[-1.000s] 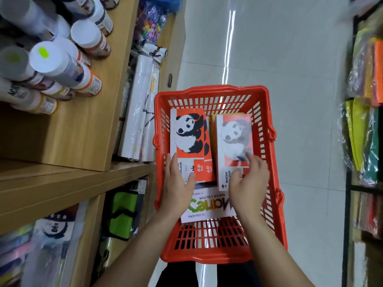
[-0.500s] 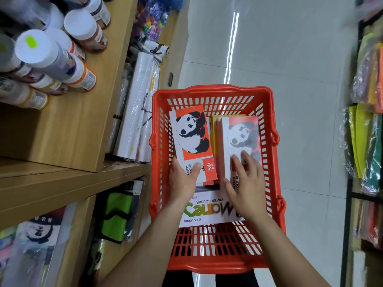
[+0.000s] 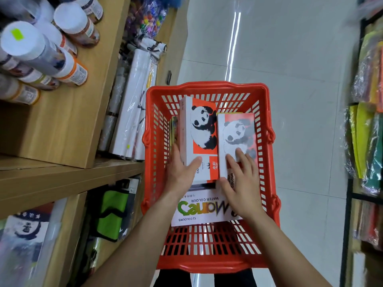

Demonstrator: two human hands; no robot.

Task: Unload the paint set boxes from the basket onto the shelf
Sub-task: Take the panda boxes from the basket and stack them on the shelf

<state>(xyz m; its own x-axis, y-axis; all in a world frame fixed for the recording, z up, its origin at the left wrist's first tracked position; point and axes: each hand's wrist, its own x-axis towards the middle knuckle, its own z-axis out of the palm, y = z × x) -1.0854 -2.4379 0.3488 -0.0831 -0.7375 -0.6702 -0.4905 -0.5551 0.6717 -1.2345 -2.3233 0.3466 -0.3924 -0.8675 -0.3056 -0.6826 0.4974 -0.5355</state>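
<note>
Left hand (image 3: 182, 172) grasping tilted panda box (image 3: 199, 137) in red basket (image 3: 207, 90); right hand (image 3: 242, 183) flat, released, on right panda box (image 3: 236, 131).

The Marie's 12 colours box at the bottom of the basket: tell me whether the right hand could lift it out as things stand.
Probably not yet. The Marie's box lies flat under the two panda boxes, whose near ends overlap it, and the right hand rests on one of them. Those likely need to come out first.
</note>
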